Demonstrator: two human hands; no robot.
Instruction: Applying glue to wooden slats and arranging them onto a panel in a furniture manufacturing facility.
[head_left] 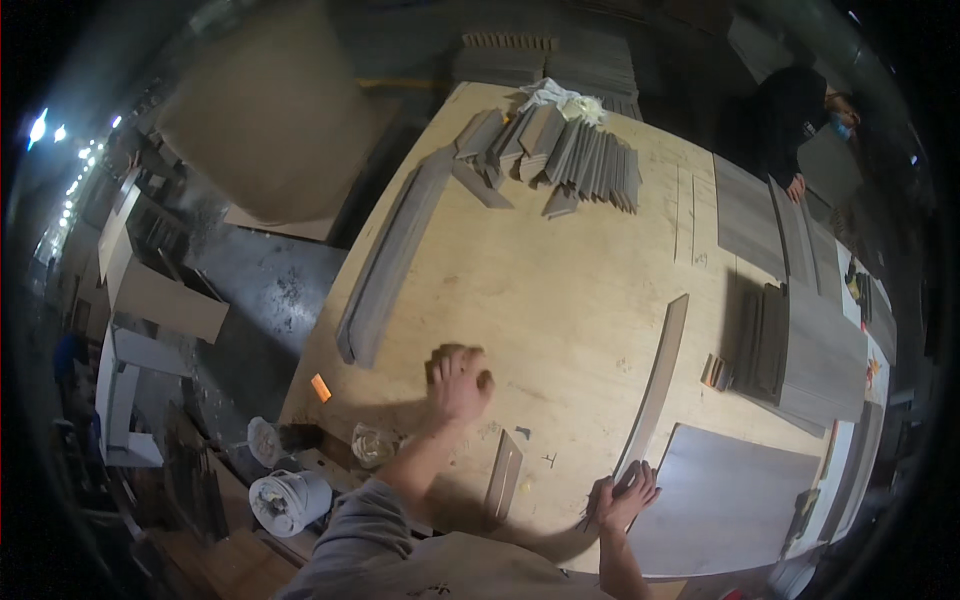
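My right hand [622, 498] is closed round the near end of a long, narrow wood-grain strip [655, 385], which stretches away from me across the table. Beside that hand lies a large grey-brown panel [730, 495]. Over the bare wood left of the middle, my left hand [460, 385] has its fingers loosely bent and its thumb apart, with nothing visible in it. A short wooden strip [504, 475] with a pointed end lies between my arms, next to a small dark piece [523, 432].
Long boards [400, 255] lie along the table's left side. Several short mitred pieces [590, 160] are bunched at the far end, near crumpled plastic [560, 98]. Stacked panels [800, 350] stand at right. A white bucket [290, 502] sits lower left. Another person [790, 130] works far right.
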